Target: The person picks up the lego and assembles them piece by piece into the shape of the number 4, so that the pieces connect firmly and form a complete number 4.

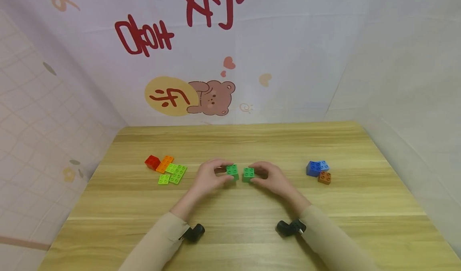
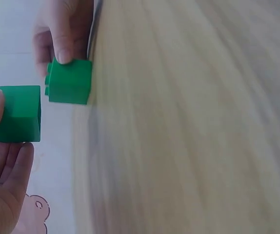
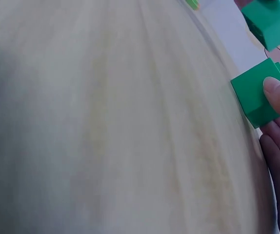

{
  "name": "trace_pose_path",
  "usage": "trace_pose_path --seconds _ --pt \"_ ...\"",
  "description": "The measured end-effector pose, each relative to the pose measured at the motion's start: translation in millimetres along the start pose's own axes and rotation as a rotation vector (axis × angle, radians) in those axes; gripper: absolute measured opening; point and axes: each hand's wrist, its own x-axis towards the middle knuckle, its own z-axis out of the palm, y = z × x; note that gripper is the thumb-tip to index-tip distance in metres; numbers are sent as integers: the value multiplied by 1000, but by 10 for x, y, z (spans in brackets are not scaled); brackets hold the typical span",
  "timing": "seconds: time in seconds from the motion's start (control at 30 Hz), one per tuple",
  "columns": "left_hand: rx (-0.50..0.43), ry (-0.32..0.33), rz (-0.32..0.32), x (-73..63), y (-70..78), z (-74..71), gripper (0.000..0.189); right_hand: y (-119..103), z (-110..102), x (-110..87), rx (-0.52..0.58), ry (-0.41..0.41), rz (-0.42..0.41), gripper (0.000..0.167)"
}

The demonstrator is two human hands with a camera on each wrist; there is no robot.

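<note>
Two green toy building bricks are held side by side over the middle of the table, a small gap between them. My left hand [image 1: 209, 177] pinches the left green brick [image 1: 232, 172] between thumb and fingers, its studs facing up toward the head camera. The right green brick [image 1: 248, 175] is gripped the same way by my right hand [image 1: 272, 177]. In the left wrist view the left-hand brick [image 2: 19, 114] appears nearer, with the other brick [image 2: 70, 82] beyond it. The right wrist view shows the thumb pressed on the right-hand brick [image 3: 258, 92].
Left on the wooden table [image 1: 230, 223] lie a red brick [image 1: 153, 162], an orange brick [image 1: 165, 164] and several lime-green bricks [image 1: 178, 174]. To the right sit a dark blue brick [image 1: 313, 169], a light blue one [image 1: 324, 165] and a brown one [image 1: 324, 177]. A printed cloth [image 1: 295, 43] hangs behind.
</note>
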Motion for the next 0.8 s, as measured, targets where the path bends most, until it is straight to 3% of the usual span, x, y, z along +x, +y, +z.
trace_pose_path --seconds 0.13,0.33,0.47,0.7,0.8 --pt "-12 -5 19 41 37 40 36 -80 23 22 -2 -10 13 42" --pt "-14 -4 28 107 60 103 34 -389 -27 12 -1 -38 16 39" --pt "-6 -2 43 151 82 135 32 -435 -46 16 16 -41 18 38" --pt "25 -11 41 216 117 197 30 -3 30 81 55 -25 44 43" --pt "16 -15 50 227 125 226 30 -3 27 72 59 -21 40 43"
